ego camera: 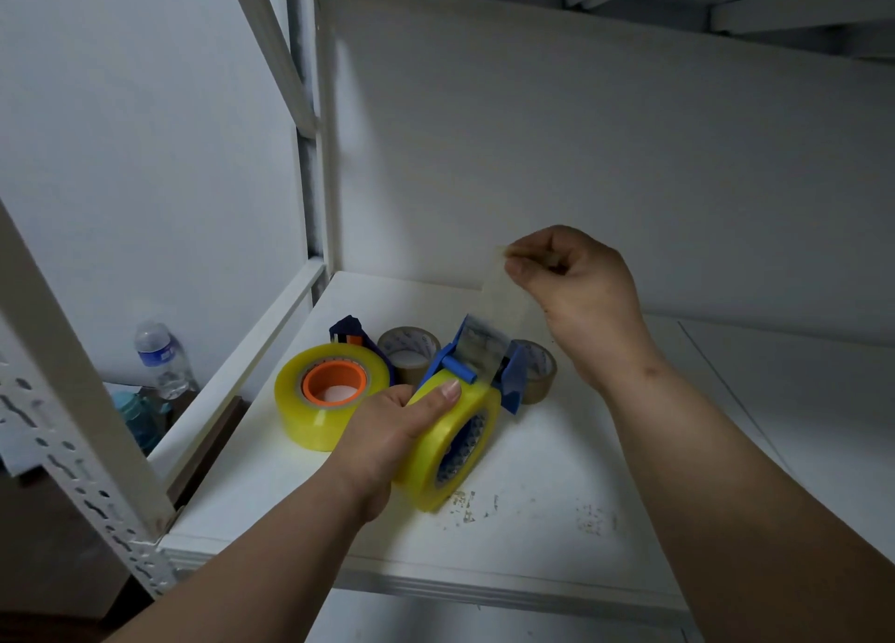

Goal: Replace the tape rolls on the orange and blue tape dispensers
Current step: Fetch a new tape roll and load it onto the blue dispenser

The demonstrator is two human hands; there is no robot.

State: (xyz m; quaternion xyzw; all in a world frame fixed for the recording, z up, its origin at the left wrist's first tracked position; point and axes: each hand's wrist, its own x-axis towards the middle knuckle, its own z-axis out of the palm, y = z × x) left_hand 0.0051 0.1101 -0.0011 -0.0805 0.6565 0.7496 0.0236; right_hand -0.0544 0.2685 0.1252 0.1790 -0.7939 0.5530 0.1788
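Note:
My left hand (387, 429) grips a fat yellowish clear tape roll (450, 444) mounted on the blue dispenser (465, 369), held tilted on the white shelf (532, 521). My right hand (576, 294) is raised above it, pinching the free end of a clear tape strip (503, 303) that runs up from the dispenser's roller. To the left lies the orange dispenser (334, 383), flat on the shelf with another yellowish roll (319, 420) around its orange hub; its dark blue handle sticks out behind.
Two thin brown tape rolls (409, 352) (540, 369) stand behind the dispensers. A white wall backs the shelf. White metal rack posts (82, 400) rise at the left. Water bottles (157, 359) stand on a lower level at the left.

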